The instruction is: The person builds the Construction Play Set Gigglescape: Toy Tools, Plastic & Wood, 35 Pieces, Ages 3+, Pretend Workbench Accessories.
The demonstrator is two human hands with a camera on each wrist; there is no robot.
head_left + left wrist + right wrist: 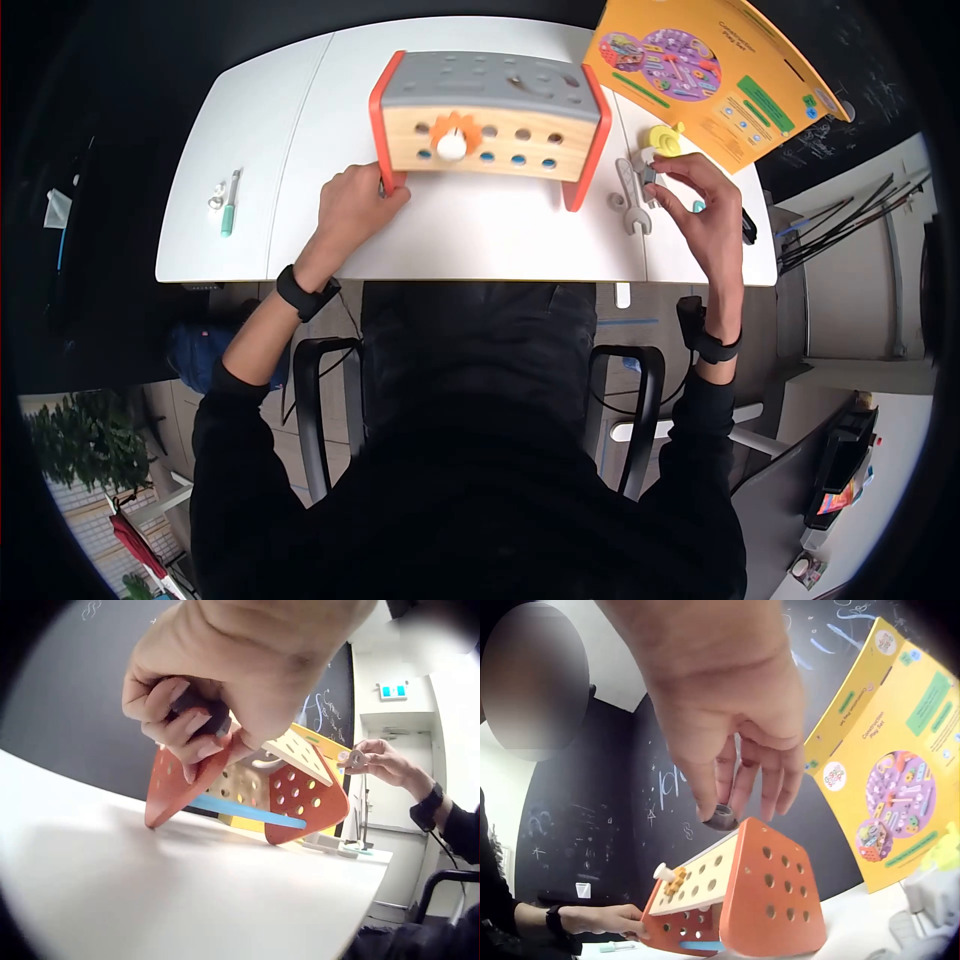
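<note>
A toy workbench stands on the white table, with red side panels, a grey top and a wooden front full of holes. On that front sits an orange gear with a white bolt through it. My left hand is at the left red panel; its fingers curl round a dark rounded piece, mostly hidden by the hand. To the right of the workbench, my right hand pinches a small grey nut between thumb and fingertips, raised above the table.
A grey toy wrench lies between the workbench and my right hand. Beyond are a yellow piece and a standing yellow box. A green-handled tool lies at the left, beside small white pieces. A black object is at the right edge.
</note>
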